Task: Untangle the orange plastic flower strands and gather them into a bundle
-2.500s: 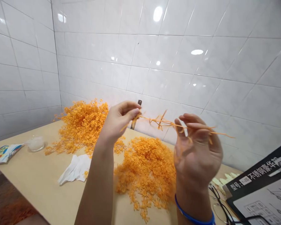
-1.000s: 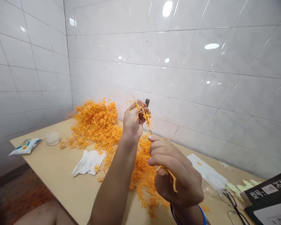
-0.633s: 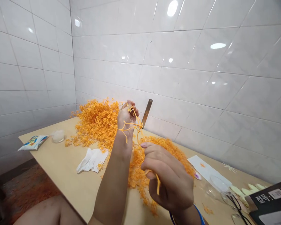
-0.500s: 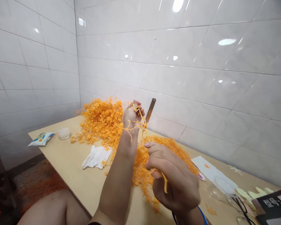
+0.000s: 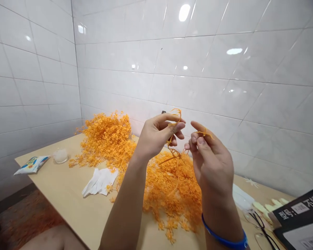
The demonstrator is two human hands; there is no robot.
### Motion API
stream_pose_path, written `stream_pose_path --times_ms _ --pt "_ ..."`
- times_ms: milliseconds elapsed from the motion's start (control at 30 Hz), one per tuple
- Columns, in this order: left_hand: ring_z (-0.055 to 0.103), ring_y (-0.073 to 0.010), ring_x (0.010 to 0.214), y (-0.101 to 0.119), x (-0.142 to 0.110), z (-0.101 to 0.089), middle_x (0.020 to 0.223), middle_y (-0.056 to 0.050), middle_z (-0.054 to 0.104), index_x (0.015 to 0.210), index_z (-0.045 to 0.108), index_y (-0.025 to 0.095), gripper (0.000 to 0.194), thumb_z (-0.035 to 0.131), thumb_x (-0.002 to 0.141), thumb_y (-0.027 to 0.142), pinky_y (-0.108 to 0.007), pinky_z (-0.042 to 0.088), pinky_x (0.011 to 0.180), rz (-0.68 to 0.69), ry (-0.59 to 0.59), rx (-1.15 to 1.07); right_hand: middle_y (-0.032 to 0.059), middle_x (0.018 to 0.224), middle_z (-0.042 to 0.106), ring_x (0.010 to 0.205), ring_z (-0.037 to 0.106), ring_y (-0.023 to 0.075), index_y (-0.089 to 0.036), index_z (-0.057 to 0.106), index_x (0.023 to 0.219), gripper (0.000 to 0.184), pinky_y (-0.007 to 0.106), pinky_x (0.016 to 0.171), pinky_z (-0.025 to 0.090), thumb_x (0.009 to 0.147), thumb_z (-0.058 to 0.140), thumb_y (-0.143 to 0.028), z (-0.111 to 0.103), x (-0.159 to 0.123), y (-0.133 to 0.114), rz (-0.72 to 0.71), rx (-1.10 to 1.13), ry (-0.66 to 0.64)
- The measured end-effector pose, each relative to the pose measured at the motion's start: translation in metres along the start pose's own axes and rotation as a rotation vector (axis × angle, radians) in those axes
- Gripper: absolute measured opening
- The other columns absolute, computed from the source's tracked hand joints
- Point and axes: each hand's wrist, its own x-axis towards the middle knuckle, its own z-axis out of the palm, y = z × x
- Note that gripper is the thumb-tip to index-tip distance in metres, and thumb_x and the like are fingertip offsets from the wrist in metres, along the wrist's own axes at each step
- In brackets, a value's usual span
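Both hands are raised over a loose heap of orange dried-flower sprigs point(image 5: 169, 187) on the table. My left hand point(image 5: 163, 130) pinches a thin orange sprig point(image 5: 179, 116) between thumb and fingers; its branching stems hang below the palm. Close by on the right, my right hand point(image 5: 210, 156) holds a small orange sprig piece point(image 5: 205, 133) between thumb and fingers, the index finger stretched out. The fingertips of the two hands are apart. A taller bunch of orange dried flowers point(image 5: 108, 133) lies to the left, near the wall.
White tissue point(image 5: 100, 182) lies left of my forearm. Farther left are a glass cup point(image 5: 60, 156) and a blue-and-white packet point(image 5: 32, 165). On the right are a white paper point(image 5: 242, 198), eyeglasses point(image 5: 262, 224) and a black box point(image 5: 299, 218). A tiled wall point(image 5: 135, 83) bounds the table's back.
My right hand has moved up and forward beside the left, and its long stem no longer shows. My left hand has turned, fingers now pinching a sprig. The view has shifted slightly right.
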Motion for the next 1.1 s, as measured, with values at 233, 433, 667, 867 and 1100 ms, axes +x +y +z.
stream_pose_path --times_ms 233,433,667,867,1100 --pt "0.055 -0.0081 0.054 0.002 -0.002 -0.001 0.067 -0.003 0.066 0.089 0.076 0.018 0.018 0.058 0.087 0.018 -0.019 0.045 0.052 -0.035 -0.185 0.221 -0.0037 0.072 0.061 0.060 0.059 0.0101 -0.024 0.056 0.111 0.024 0.025 0.060 0.055 0.089 0.064 -0.027 -0.003 0.003 0.005 -0.009 -0.080 0.024" --pt "0.059 -0.0112 0.064 0.001 -0.003 0.001 0.071 -0.004 0.068 0.093 0.078 0.020 0.024 0.058 0.084 0.012 -0.021 0.048 0.058 -0.076 -0.250 0.257 -0.0020 0.070 0.062 0.053 0.059 0.0093 -0.019 0.065 0.088 0.013 0.023 0.049 0.053 0.085 0.069 -0.031 -0.005 0.007 0.011 0.012 -0.152 0.116" --pt "0.057 -0.0109 0.060 -0.008 0.001 -0.002 0.062 -0.001 0.062 0.102 0.077 0.020 0.026 0.056 0.087 0.017 -0.021 0.047 0.056 -0.115 -0.257 0.273 -0.0053 0.052 0.051 0.045 0.050 0.0079 -0.015 0.071 0.085 0.012 0.021 0.044 0.045 0.084 0.066 -0.027 -0.007 0.011 0.014 0.160 -0.176 0.015" --pt "0.058 -0.0124 0.059 -0.001 -0.006 0.004 0.063 -0.001 0.062 0.107 0.076 0.022 0.029 0.057 0.086 0.014 -0.023 0.046 0.054 -0.099 -0.367 0.254 -0.0071 0.046 0.046 0.042 0.049 0.0087 -0.016 0.064 0.074 0.008 0.021 0.043 0.043 0.080 0.066 -0.021 -0.016 0.018 0.027 0.193 -0.043 0.039" --pt "0.058 -0.0119 0.058 -0.003 -0.002 0.004 0.060 0.000 0.060 0.105 0.072 0.019 0.022 0.062 0.085 0.020 -0.021 0.046 0.053 -0.046 -0.192 0.280 -0.0027 0.069 0.060 0.050 0.055 0.0076 -0.018 0.069 0.089 0.011 0.022 0.049 0.047 0.086 0.063 -0.027 -0.014 0.013 0.015 0.046 -0.179 0.124"
